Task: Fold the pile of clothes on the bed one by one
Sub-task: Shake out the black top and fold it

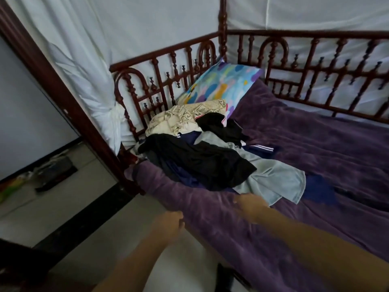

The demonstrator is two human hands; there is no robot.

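A pile of clothes lies at the near left corner of the bed, on a purple blanket (315, 144). On top is a black garment (202, 161); a pale grey-green shirt (275, 180) spreads out to its right, and a cream printed garment (181, 119) lies behind. Navy cloth with white stripes (259, 147) shows between them. My left hand (170, 223) is blurred at the blanket's edge, fingers loosely curled, holding nothing. Just short of the grey-green shirt's hem, my right hand (250, 204) hovers, also blurred and empty.
A colourful pillow (223, 85) leans against the dark red wooden railing (164, 81) at the head of the bed. White curtains hang behind. A bedpost (69, 98) stands to the left, and clutter (52, 171) lies on the tiled floor.
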